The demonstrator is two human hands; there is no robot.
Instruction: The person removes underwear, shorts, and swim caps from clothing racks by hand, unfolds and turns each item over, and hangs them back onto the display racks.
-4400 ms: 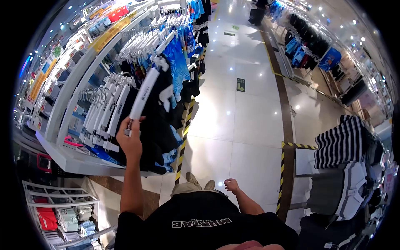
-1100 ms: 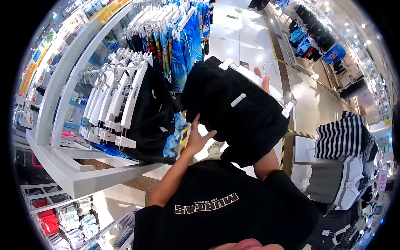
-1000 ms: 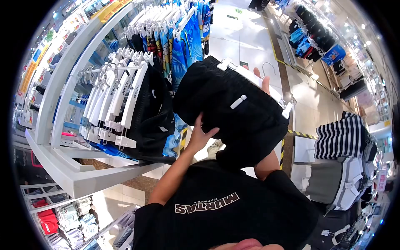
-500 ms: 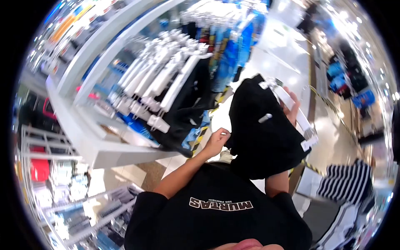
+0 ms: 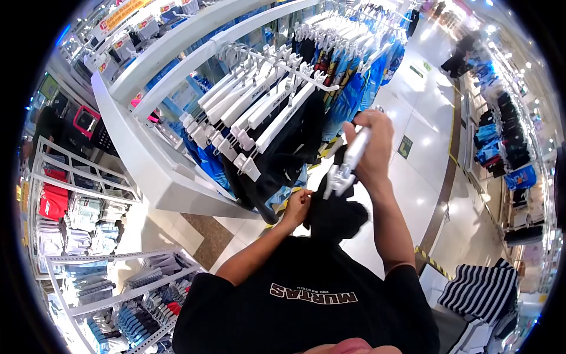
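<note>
My right hand (image 5: 375, 138) is wrapped round a white clip hanger (image 5: 352, 160), which I see nearly end-on. A black garment (image 5: 337, 215) hangs bunched below the hanger, in front of my shirt. At the garment's left edge my left hand (image 5: 298, 205) is closed, its fingers pinched at the cloth; the exact grip is too small to tell. Just left of my hands, several white hangers (image 5: 256, 106) with dark clothes (image 5: 300, 138) clipped to them hang from a rack rail.
A white rack frame (image 5: 171, 189) juts out at the left. Shelves with folded clothes (image 5: 138, 318) stand at the lower left. A striped garment (image 5: 480, 292) lies at the lower right. Racks with clothes (image 5: 513, 135) line the right, beyond the tiled aisle (image 5: 413, 177).
The hanger and black garment have turned from broadside to nearly edge-on and moved left. My right hand has moved up and left and now shows in front of the hanger.
</note>
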